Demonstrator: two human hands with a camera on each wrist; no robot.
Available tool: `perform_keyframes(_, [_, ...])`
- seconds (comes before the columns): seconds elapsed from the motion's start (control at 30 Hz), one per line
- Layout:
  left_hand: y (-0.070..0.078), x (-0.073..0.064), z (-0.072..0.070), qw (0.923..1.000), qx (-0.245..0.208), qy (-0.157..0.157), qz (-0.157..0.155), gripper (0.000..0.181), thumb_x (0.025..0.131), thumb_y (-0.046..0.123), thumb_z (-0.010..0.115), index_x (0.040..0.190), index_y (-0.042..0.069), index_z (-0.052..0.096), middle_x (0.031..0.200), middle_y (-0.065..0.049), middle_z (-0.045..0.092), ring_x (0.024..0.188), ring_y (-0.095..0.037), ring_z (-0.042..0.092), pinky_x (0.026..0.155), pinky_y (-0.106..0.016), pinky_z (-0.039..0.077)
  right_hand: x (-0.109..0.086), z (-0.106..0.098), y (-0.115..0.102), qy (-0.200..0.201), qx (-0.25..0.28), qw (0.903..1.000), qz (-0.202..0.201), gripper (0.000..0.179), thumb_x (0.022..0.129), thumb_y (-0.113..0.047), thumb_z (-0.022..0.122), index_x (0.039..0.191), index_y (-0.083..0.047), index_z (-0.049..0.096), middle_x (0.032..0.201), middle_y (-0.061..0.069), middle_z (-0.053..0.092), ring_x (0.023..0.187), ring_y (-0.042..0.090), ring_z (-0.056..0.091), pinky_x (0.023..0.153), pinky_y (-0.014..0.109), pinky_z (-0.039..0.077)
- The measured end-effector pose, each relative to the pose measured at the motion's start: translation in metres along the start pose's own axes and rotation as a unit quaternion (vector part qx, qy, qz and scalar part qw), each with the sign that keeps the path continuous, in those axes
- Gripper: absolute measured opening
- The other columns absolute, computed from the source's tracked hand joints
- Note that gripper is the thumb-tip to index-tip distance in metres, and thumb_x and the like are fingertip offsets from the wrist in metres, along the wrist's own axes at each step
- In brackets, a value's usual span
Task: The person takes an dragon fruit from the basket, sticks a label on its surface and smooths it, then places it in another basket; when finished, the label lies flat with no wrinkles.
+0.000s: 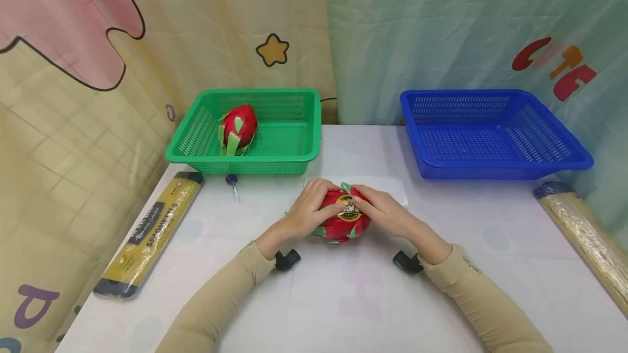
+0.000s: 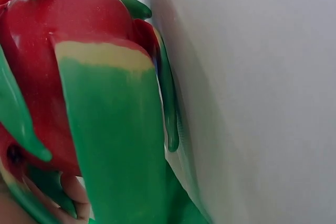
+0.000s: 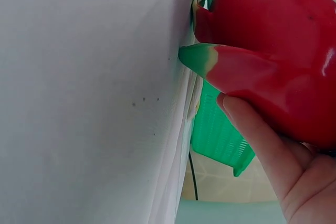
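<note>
Between my two hands, over the middle of the white table, is a red dragon fruit [image 1: 338,229] with green scales and a round black-and-gold sticker [image 1: 350,209]. My left hand [image 1: 310,208] grips its left end, with the thumb lying toward the sticker. From the other side my right hand [image 1: 385,211] holds it, its thumb at the sticker's edge. Broad green scales of the fruit [image 2: 37,77] fill much of the left wrist view. In the right wrist view a finger curls under the fruit [image 3: 273,35]. A second dragon fruit [image 1: 243,124] lies in the green basket [image 1: 245,168].
A blue basket [image 1: 490,170] stands at the back right. Packs of spaghetti lie at the left [image 1: 152,233] and right [image 1: 584,233] edges. A purple lollipop [image 1: 231,180] is in front of the green basket. A white sheet [image 1: 396,187] lies behind the hands.
</note>
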State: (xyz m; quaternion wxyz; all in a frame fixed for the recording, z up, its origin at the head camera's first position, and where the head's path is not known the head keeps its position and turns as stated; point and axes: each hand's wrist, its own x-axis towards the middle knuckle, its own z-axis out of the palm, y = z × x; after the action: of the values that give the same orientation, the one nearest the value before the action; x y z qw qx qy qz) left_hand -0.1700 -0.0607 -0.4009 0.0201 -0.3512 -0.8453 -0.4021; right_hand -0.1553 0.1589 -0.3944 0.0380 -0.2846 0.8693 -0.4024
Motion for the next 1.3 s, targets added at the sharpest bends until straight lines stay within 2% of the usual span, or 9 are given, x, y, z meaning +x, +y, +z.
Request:
perform_keyframes(0.23, [0.000,-0.003,-0.002,0.9995,0.017,-0.026,0.003,0.037,0.097,0.035,0.040,0.119,0.006,0.049,0.114,-0.004,0.049,0.106,-0.017,0.038,0.091,-0.037,0.036,0.000,0.002,0.002,0.022,0.006,0.9997,-0.007,0.040,0.104,-0.023,0.032,0.130,0.000,0.052,0.125,0.012,0.058,0.117,0.026,0.053,0.098,0.046,0.040])
perform_keyframes(0.33, [0.001,-0.004,-0.003,0.9990,0.023,-0.036,0.010,0.037,0.099,0.033,0.037,0.122,0.006,0.047,0.118,-0.005,0.047,0.108,-0.017,0.037,0.093,-0.037,0.035,-0.002,0.001,0.002,0.012,0.008,0.9999,0.000,0.041,0.100,-0.029,0.044,0.134,-0.007,0.048,0.122,0.010,0.059,0.111,0.025,0.056,0.093,0.046,0.044])
perform_keyframes(0.47, [0.002,-0.005,-0.004,0.9990,0.015,-0.042,0.006,0.039,0.100,0.031,0.037,0.128,0.005,0.045,0.123,-0.005,0.046,0.112,-0.016,0.036,0.095,-0.038,0.035,-0.006,-0.003,0.003,-0.011,0.035,0.9989,0.029,0.064,0.088,-0.038,0.064,0.143,-0.025,0.035,0.127,0.008,0.055,0.109,0.023,0.056,0.089,0.046,0.046])
perform_keyframes(0.57, [0.004,-0.004,-0.004,0.9990,-0.018,-0.040,-0.007,0.045,0.098,0.033,0.043,0.134,0.005,0.041,0.124,-0.003,0.047,0.114,-0.014,0.036,0.095,-0.039,0.039,-0.011,-0.007,0.003,-0.018,0.084,0.9950,0.050,0.067,0.084,-0.036,0.070,0.142,-0.028,0.037,0.130,0.008,0.052,0.112,0.024,0.053,0.091,0.048,0.044])
perform_keyframes(0.77, [0.004,0.002,-0.004,0.9933,-0.106,-0.046,-0.008,0.047,0.097,0.030,0.052,0.136,0.006,0.041,0.123,-0.005,0.052,0.108,-0.014,0.049,0.091,-0.035,0.044,-0.031,-0.029,0.010,-0.049,0.180,0.9805,0.062,0.060,0.085,-0.018,0.070,0.138,-0.008,0.044,0.127,0.010,0.052,0.109,0.023,0.052,0.091,0.036,0.045])
perform_keyframes(0.9, [-0.003,0.016,-0.007,0.9878,-0.152,-0.033,-0.009,0.035,0.100,0.023,0.045,0.130,0.006,0.048,0.122,-0.007,0.055,0.107,-0.019,0.054,0.091,-0.036,0.043,-0.051,-0.065,0.027,-0.065,0.228,0.9713,0.018,0.056,0.085,0.000,0.063,0.138,-0.007,0.044,0.126,0.003,0.053,0.105,0.016,0.055,0.084,0.029,0.049])
perform_keyframes(1.1, [-0.009,0.052,-0.009,0.9615,-0.266,-0.025,-0.066,0.031,0.100,0.017,0.045,0.123,-0.001,0.053,0.115,-0.019,0.058,0.103,-0.031,0.057,0.090,-0.050,0.043,-0.074,-0.128,0.051,-0.018,0.334,0.9393,-0.078,0.059,0.086,0.018,0.045,0.137,-0.012,0.044,0.131,-0.002,0.052,0.111,0.012,0.052,0.084,0.025,0.049])
perform_keyframes(1.2, [-0.005,0.071,-0.002,0.9494,-0.292,-0.038,-0.109,0.031,0.100,0.020,0.046,0.122,0.000,0.054,0.116,-0.020,0.059,0.101,-0.027,0.059,0.089,-0.045,0.045,-0.079,-0.152,0.056,0.058,0.391,0.9143,-0.089,0.052,0.088,0.019,0.041,0.132,-0.008,0.046,0.131,0.003,0.051,0.110,0.015,0.053,0.082,0.025,0.049])
perform_keyframes(1.3, [0.004,0.087,0.011,0.9439,-0.301,-0.060,-0.122,0.031,0.099,0.020,0.049,0.123,0.001,0.054,0.117,-0.019,0.059,0.099,-0.023,0.060,0.087,-0.037,0.048,-0.078,-0.169,0.059,0.144,0.435,0.8849,-0.083,0.045,0.089,0.019,0.041,0.126,-0.005,0.047,0.128,0.007,0.051,0.108,0.017,0.053,0.081,0.026,0.050])
